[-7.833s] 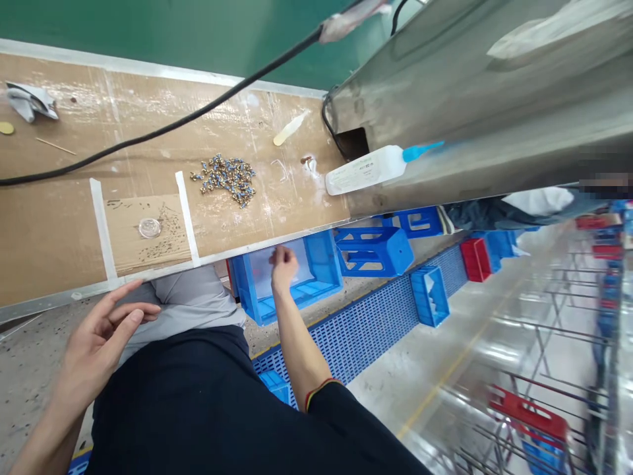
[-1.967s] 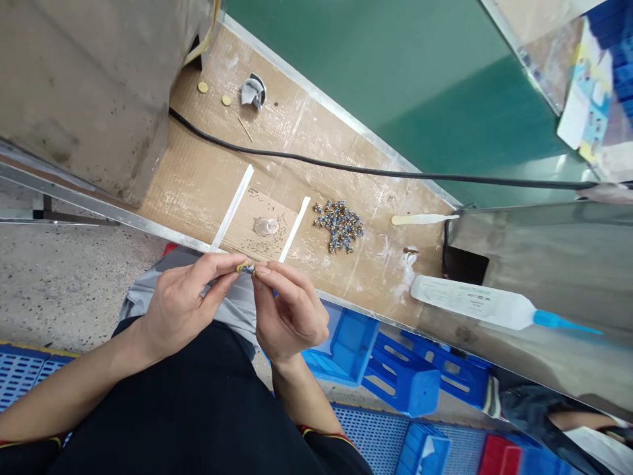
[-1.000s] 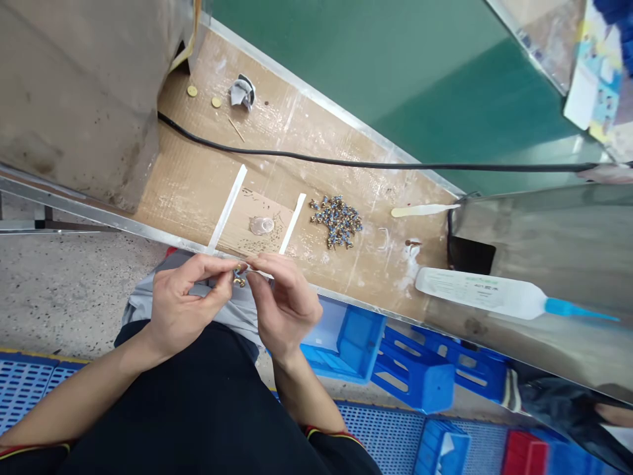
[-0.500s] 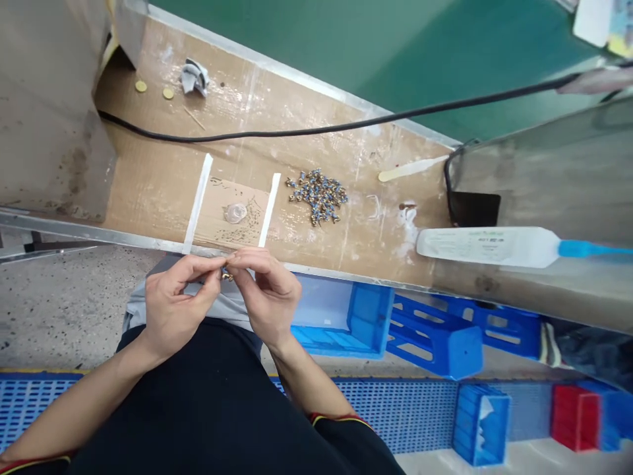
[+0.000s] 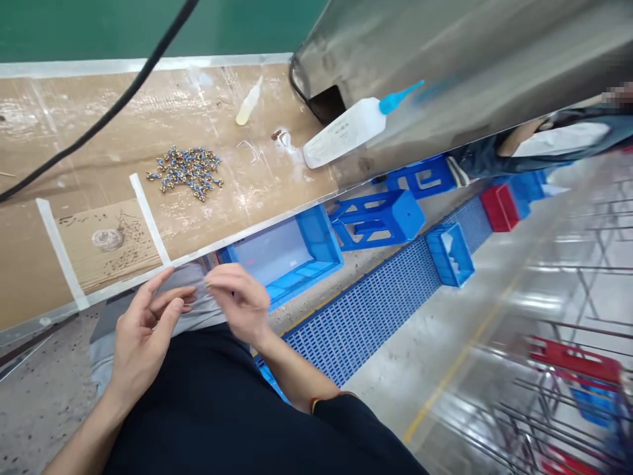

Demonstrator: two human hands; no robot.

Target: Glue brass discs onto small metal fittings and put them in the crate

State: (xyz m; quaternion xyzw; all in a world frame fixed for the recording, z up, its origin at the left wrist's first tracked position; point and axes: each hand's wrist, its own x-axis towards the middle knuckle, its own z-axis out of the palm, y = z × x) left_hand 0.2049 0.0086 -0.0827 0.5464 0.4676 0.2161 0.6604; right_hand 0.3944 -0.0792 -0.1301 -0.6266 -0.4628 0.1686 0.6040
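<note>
My left hand (image 5: pixel 141 330) hovers over my lap just below the bench edge, fingers loosely apart and nothing visible in it. My right hand (image 5: pixel 238 305) is beside it, slightly blurred, thumb and fingers pinched together; whatever they hold is hidden. An open blue bin (image 5: pixel 324 239) sits on the floor just beyond my right hand. A pile of small brass-and-blue parts (image 5: pixel 185 170) lies on the cardboard-covered bench (image 5: pixel 59 152). Left of the pile is a taped-off square holding a clear disc (image 5: pixel 107 239).
A white glue bottle (image 5: pixel 346 126) with a blue nozzle leans on a steel machine housing (image 5: pixel 445 53). A black cable (image 5: pixel 103 119) crosses the bench and a pale stick (image 5: pixel 248 105) lies nearby. More blue bins (image 5: pixel 380 221), a red bin (image 5: pixel 499 208) and blue floor grating (image 5: pixel 366 316) lie to the right.
My hands have come apart: the left has opened, the right has drawn back pinched. My view has swung right, bringing the floor bins and aisle into sight.
</note>
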